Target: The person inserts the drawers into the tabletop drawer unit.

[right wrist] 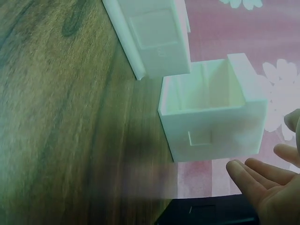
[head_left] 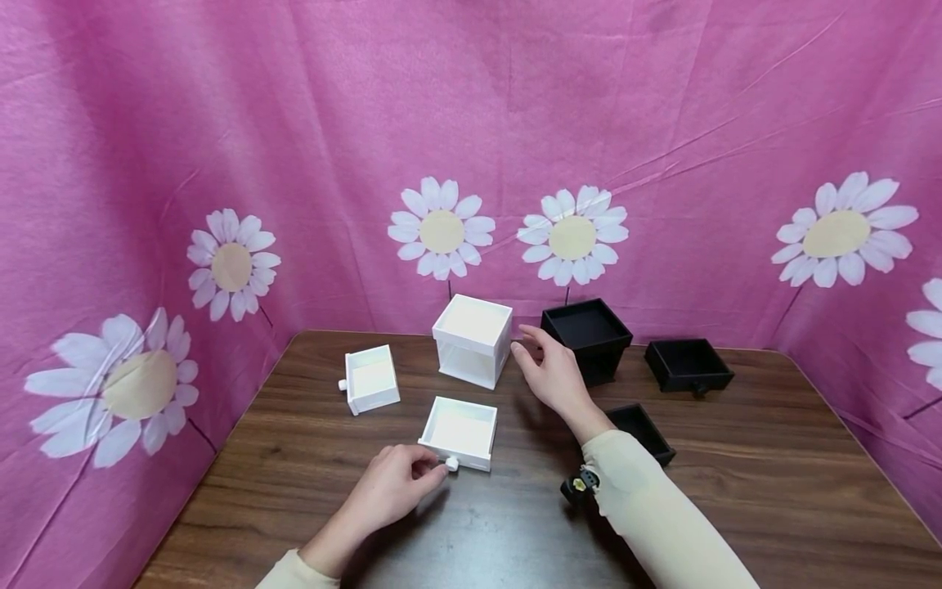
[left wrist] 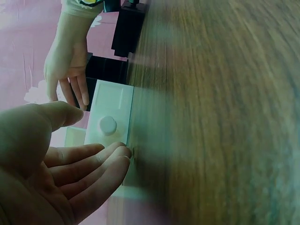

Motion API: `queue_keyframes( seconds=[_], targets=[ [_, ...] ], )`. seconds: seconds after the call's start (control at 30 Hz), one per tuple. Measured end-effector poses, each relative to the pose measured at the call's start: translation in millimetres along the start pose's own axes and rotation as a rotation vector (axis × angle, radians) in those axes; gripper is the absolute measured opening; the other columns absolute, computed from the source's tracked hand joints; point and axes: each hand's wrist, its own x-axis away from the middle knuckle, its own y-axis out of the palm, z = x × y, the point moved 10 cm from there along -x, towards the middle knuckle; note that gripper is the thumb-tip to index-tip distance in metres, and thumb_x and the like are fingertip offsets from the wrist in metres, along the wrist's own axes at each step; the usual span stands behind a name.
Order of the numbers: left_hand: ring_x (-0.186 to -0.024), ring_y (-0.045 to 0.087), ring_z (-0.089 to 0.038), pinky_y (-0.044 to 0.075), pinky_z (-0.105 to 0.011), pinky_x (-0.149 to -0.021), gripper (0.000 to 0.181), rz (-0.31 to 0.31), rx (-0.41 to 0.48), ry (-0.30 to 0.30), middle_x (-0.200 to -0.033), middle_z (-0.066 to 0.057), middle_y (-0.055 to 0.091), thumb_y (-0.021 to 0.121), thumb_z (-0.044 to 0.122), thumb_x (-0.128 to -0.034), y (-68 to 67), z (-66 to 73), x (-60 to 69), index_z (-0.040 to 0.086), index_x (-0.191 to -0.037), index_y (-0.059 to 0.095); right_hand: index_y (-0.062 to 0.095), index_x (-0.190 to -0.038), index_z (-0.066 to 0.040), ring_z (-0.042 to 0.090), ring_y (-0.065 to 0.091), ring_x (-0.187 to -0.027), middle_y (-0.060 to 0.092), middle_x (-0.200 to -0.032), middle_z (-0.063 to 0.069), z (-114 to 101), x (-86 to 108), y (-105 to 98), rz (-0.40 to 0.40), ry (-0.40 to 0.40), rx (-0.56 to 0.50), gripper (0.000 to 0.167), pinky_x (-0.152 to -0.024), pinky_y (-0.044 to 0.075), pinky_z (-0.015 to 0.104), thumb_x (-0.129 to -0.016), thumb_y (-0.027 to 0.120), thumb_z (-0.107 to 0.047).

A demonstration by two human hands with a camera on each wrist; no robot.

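Observation:
A white drawer [head_left: 458,425] lies near the middle of the table, its round knob [head_left: 452,464] facing me. My left hand [head_left: 390,487] is just left of that knob, fingers loosely bent; the left wrist view shows thumb and fingers apart, with the knob [left wrist: 108,125] beyond them. Farther back stands a white open-fronted box [head_left: 474,319]. Beside its right wall is my right hand [head_left: 553,375], with relaxed fingers. In the right wrist view the fingertips are close to the box [right wrist: 213,133] and hold nothing; whether they touch it I cannot tell.
Another white drawer [head_left: 371,380] sits at the left. A black box [head_left: 589,323] stands behind my right hand, with a black drawer [head_left: 688,364] to its right. My right sleeve partly covers a second black drawer [head_left: 643,433]. Pink flowered cloth [head_left: 338,164] hangs around the wooden table [head_left: 243,491].

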Motion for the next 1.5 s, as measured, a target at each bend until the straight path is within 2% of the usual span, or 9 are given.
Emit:
queue_keyframes(
  seconds=[0.2, 0.37, 0.43, 0.6, 0.77, 1.0, 1.2, 1.5],
  targets=[
    [-0.056, 0.046, 0.002, 0.039, -0.021, -0.056, 0.018, -0.004, -0.006, 0.000, -0.063, 0.015, 0.061, 0.075, 0.028, -0.0992, 3.5, 2.1, -3.7, 0.017, -0.087, 0.082, 0.059, -0.152, -0.008, 0.038, 0.070, -0.129, 0.068, -0.146, 0.021, 2, -5.4, 8, -0.006, 0.025, 0.008, 0.050, -0.112, 0.055, 0.054, -0.108, 0.064, -0.031],
    [-0.057, 0.045, 0.003, 0.038, -0.021, -0.057, 0.021, 0.012, -0.026, 0.006, -0.061, 0.017, 0.058, 0.075, 0.030, -0.0995, 4.6, 3.1, -5.7, 0.019, -0.084, 0.083, 0.056, -0.155, -0.012, 0.039, 0.069, -0.130, 0.067, -0.148, 0.020, 2, -8.4, 13, -0.010, 0.031, -0.002, 0.052, -0.112, 0.054, 0.055, -0.108, 0.063, -0.033],
    [-0.057, 0.044, 0.003, 0.037, -0.021, -0.056, 0.022, 0.021, -0.042, 0.017, -0.060, 0.018, 0.055, 0.074, 0.030, -0.0995, 5.1, 4.2, -6.2, 0.020, -0.081, 0.082, 0.057, -0.155, -0.013, 0.039, 0.069, -0.129, 0.067, -0.147, 0.020, 3, -9.3, 14, 0.000, 0.031, -0.011, 0.051, -0.111, 0.055, 0.055, -0.108, 0.063, -0.033],
    [-0.054, 0.042, 0.001, 0.034, -0.021, -0.054, 0.030, 0.014, -0.055, -0.001, -0.056, 0.018, 0.048, 0.072, 0.030, -0.1004, 8.8, 2.3, -8.1, 0.024, -0.071, 0.075, 0.058, -0.154, -0.016, 0.038, 0.072, -0.124, 0.068, -0.146, 0.019, 6, -11.5, 18, 0.030, 0.034, -0.041, 0.049, -0.107, 0.057, 0.055, -0.108, 0.064, -0.032],
    [-0.052, 0.045, 0.000, 0.036, -0.022, -0.054, 0.036, 0.002, -0.047, -0.021, -0.052, 0.017, 0.051, 0.071, 0.029, -0.1015, 12.5, -0.1, -9.3, 0.023, -0.066, 0.073, 0.059, -0.154, -0.017, 0.037, 0.074, -0.120, 0.069, -0.145, 0.017, 8, -13.9, 20, 0.043, 0.049, -0.075, 0.049, -0.105, 0.058, 0.054, -0.108, 0.064, -0.033],
    [-0.042, 0.053, 0.000, 0.043, -0.022, -0.055, 0.035, -0.030, 0.037, -0.060, -0.049, 0.014, 0.057, 0.070, 0.026, -0.1021, 19.1, -4.2, -10.4, 0.017, -0.069, 0.076, 0.057, -0.155, -0.013, 0.039, 0.071, -0.124, 0.067, -0.148, 0.018, 7, -20.8, 22, 0.050, 0.043, -0.129, 0.050, -0.106, 0.058, 0.054, -0.108, 0.064, -0.028],
    [-0.037, 0.054, -0.001, 0.049, -0.024, -0.051, 0.031, -0.050, 0.106, -0.092, -0.047, 0.011, 0.057, 0.070, 0.024, -0.1017, 22.9, -7.5, -10.9, 0.014, -0.073, 0.078, 0.057, -0.155, -0.008, 0.039, 0.070, -0.126, 0.064, -0.148, 0.021, 4, -25.1, 23, 0.070, 0.030, -0.139, 0.051, -0.109, 0.057, 0.052, -0.107, 0.065, -0.025],
    [-0.036, 0.053, -0.002, 0.051, -0.030, -0.043, 0.031, -0.068, 0.156, -0.123, -0.046, 0.010, 0.055, 0.070, 0.022, -0.1012, 27.3, -8.0, -11.8, 0.013, -0.072, 0.075, 0.061, -0.152, -0.008, 0.036, 0.071, -0.125, 0.066, -0.137, 0.022, 4, -28.7, 29, 0.089, 0.048, -0.157, 0.049, -0.108, 0.058, 0.048, -0.107, 0.066, -0.027]
  ],
)
